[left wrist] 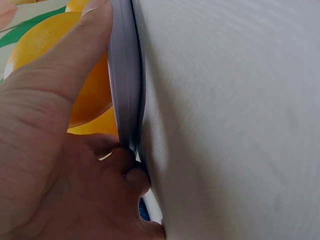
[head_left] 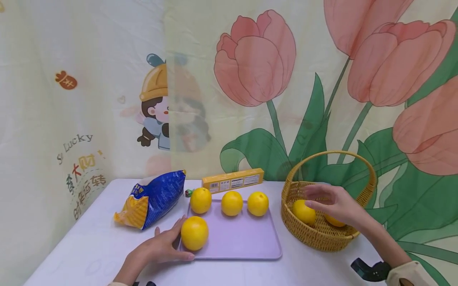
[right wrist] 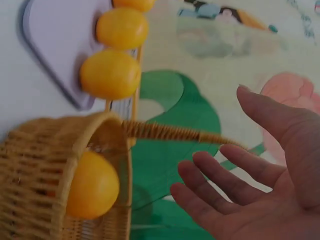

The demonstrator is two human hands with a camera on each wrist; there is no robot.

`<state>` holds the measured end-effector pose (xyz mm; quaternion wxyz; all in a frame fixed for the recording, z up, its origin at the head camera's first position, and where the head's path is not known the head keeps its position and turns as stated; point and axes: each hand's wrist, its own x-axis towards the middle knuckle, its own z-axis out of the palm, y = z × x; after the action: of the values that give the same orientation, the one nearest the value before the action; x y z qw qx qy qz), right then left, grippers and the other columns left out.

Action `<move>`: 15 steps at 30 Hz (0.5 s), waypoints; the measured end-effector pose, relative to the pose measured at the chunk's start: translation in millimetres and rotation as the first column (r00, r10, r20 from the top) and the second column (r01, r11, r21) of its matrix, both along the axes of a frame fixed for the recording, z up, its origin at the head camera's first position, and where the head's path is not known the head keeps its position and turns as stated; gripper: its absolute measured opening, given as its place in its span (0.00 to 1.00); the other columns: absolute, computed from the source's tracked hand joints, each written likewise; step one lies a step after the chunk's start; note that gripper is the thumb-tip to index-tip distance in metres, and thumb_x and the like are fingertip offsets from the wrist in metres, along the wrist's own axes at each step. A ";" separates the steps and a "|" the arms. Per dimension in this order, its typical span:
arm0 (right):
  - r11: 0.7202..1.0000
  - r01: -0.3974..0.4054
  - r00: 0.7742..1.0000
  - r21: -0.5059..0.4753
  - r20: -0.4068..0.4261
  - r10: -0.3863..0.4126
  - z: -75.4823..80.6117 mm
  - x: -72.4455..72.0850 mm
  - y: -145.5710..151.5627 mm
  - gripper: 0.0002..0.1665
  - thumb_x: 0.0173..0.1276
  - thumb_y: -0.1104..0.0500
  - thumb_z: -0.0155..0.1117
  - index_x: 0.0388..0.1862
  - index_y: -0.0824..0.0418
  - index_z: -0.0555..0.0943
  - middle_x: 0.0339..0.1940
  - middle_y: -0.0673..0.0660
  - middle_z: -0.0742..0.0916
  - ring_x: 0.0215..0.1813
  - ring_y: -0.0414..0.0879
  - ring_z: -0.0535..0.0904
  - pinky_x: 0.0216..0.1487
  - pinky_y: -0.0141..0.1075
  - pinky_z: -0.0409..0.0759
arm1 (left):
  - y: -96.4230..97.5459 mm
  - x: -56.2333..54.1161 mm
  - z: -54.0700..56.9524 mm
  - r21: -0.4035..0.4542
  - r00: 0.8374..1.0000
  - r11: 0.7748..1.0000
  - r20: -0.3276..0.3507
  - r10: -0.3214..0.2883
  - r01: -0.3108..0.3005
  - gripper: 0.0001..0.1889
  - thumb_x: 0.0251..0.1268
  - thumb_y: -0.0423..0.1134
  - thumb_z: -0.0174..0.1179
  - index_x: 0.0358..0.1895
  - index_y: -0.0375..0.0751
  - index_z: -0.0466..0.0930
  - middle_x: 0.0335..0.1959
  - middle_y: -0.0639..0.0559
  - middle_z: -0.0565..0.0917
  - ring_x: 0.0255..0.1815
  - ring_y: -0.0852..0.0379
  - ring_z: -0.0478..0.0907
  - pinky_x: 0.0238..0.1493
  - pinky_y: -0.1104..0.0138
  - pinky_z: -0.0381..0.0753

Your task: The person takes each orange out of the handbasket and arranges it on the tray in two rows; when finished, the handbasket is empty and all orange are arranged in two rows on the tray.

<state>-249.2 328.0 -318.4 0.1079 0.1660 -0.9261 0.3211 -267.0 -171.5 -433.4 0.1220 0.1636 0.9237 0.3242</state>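
Note:
My left hand [head_left: 162,245] holds the near-left corner of the lilac tray [head_left: 236,238], thumb along the front rim and fingers at the left side. Just inside that corner sits an orange [head_left: 194,233]. Three more, a left orange [head_left: 200,200], a middle orange [head_left: 231,203] and a right orange [head_left: 258,203], line the tray's back edge. My right hand [head_left: 336,202] hovers above the wicker basket [head_left: 315,240], fingers spread and slightly bent, nothing in them. Inside the basket lie an orange [right wrist: 95,185] and another orange [head_left: 334,221], partly hidden by the hand.
A blue and yellow snack bag [head_left: 157,198] lies left of the tray. Behind the tray are a long yellow box [head_left: 232,180] and a small green wrapped item [head_left: 188,193]. The basket's tall handle [head_left: 332,152] arches over it. A printed curtain [head_left: 250,131] hangs behind the white table [head_left: 89,238].

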 end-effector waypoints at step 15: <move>0.995 0.075 0.942 0.066 0.324 -0.092 -11.6 -59.7 33.4 0.41 0.81 0.41 0.65 0.74 0.74 0.76 0.74 0.77 0.78 0.70 0.72 0.76 0.66 0.63 0.83 | -0.4 -0.3 -2.3 0.017 1.000 1.000 0.017 0.007 -0.007 0.67 0.54 0.60 0.82 0.87 0.33 0.50 0.87 0.30 0.52 0.86 0.28 0.53 0.77 0.23 0.29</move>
<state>-308.9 361.5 -330.0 -0.0377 0.0738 -0.9455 0.3149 -267.3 -171.9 -435.7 0.1270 0.1587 0.9204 0.3341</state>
